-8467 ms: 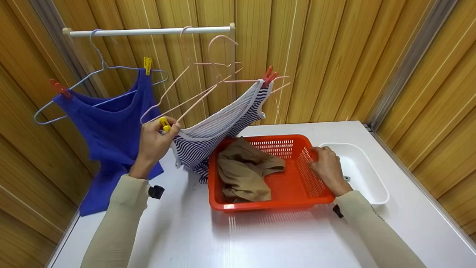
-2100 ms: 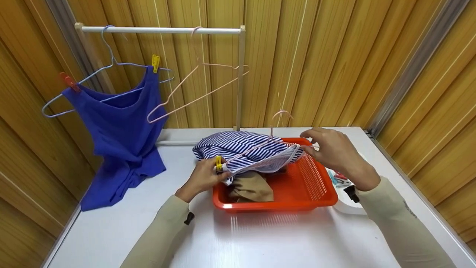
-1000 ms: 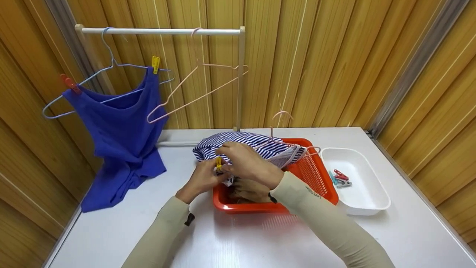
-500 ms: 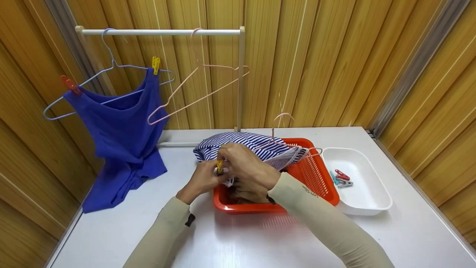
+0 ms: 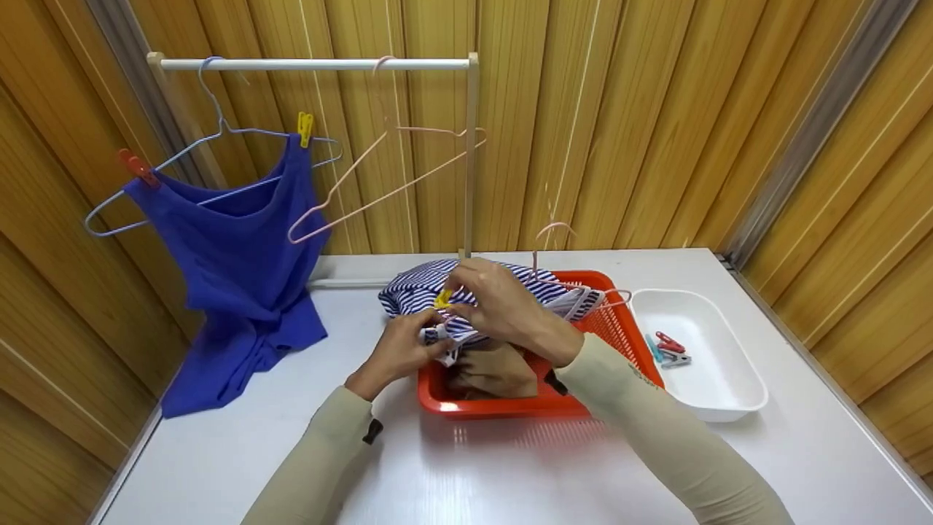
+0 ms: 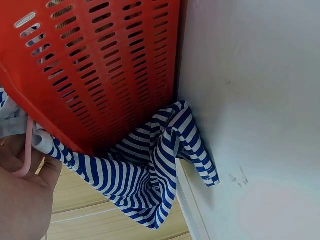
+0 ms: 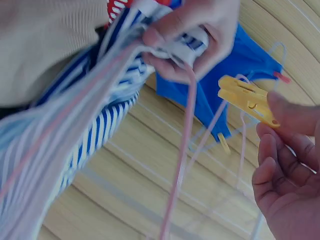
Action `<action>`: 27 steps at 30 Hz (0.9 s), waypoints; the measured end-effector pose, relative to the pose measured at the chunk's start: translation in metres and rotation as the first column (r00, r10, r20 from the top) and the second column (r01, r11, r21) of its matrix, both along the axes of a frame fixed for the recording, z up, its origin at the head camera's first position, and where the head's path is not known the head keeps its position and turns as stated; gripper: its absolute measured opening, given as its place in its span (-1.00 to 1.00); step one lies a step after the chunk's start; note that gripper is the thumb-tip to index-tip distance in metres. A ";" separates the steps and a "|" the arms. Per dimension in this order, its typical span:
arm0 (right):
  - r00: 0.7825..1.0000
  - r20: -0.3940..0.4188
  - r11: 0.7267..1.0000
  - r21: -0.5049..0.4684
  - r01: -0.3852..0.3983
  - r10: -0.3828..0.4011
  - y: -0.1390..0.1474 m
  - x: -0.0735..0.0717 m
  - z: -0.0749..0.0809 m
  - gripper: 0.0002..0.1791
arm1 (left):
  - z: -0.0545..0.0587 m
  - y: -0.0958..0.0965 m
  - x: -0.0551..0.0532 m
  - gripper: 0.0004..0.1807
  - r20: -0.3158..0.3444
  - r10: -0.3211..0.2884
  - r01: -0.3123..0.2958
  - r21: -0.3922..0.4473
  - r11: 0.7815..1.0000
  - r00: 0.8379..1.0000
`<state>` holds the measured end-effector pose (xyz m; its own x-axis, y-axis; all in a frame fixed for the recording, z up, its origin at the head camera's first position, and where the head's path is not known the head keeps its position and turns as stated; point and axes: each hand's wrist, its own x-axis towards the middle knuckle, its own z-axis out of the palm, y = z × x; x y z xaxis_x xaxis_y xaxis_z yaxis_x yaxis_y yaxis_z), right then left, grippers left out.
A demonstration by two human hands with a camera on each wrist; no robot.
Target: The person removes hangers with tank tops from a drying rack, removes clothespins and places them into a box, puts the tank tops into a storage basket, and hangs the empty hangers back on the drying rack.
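My left hand (image 5: 401, 346) pinches one strap of a blue-and-white striped tank top (image 5: 419, 284) together with the end of a pink hanger (image 7: 182, 165). Just above it, my right hand (image 5: 503, 302) holds a yellow clothespin (image 7: 247, 100) between thumb and fingers, apart from the fabric. The top lies over the back left of a red basket (image 5: 481, 407), and part of it droops outside the basket wall (image 6: 110, 65). At its other shoulder the hanger end pokes out with no clothespin on it. A crumpled tan garment (image 5: 499, 373) lies inside the basket.
A rack (image 5: 313, 64) at the back left bears a bare pink hanger (image 5: 342, 175) and a blue garment (image 5: 233, 248) pegged to a blue hanger. Right of the basket, a white tray (image 5: 729, 372) holds red, teal and grey clothespins (image 5: 669, 343).
The striped top and its hanger came down onto the basket, and its red clothespin is off. My right hand crossed to the left strap and pulled the yellow clothespin away.
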<state>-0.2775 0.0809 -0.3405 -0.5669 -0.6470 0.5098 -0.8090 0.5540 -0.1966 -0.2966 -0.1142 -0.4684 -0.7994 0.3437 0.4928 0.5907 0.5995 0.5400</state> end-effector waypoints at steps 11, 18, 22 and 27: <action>0.995 -0.083 0.986 -0.162 0.048 -0.062 0.074 0.005 0.026 -0.73 | 0.000 -0.001 -0.001 -0.73 -0.006 0.007 -0.007 -0.004 1.000 1.000; 0.974 -0.068 0.960 -0.193 0.201 -0.217 0.134 0.012 0.024 -0.69 | 0.000 0.000 -0.001 -0.75 0.011 0.003 -0.003 0.005 1.000 1.000; 0.945 -0.059 0.934 -0.182 0.306 -0.321 0.176 0.009 0.011 -0.68 | -0.001 0.000 -0.002 -0.74 0.011 0.007 -0.007 0.000 1.000 1.000; 0.903 -0.031 0.898 -0.117 0.423 -0.429 0.227 0.002 -0.014 -0.67 | -0.001 0.000 -0.001 -0.75 0.014 0.013 -0.013 0.002 1.000 1.000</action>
<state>-0.2757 0.3078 -0.3549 -0.7455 -0.2907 0.5998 -0.5112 0.8268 -0.2346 -0.2978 -0.1137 -0.4698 -0.8104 0.3324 0.4825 0.5755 0.6062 0.5489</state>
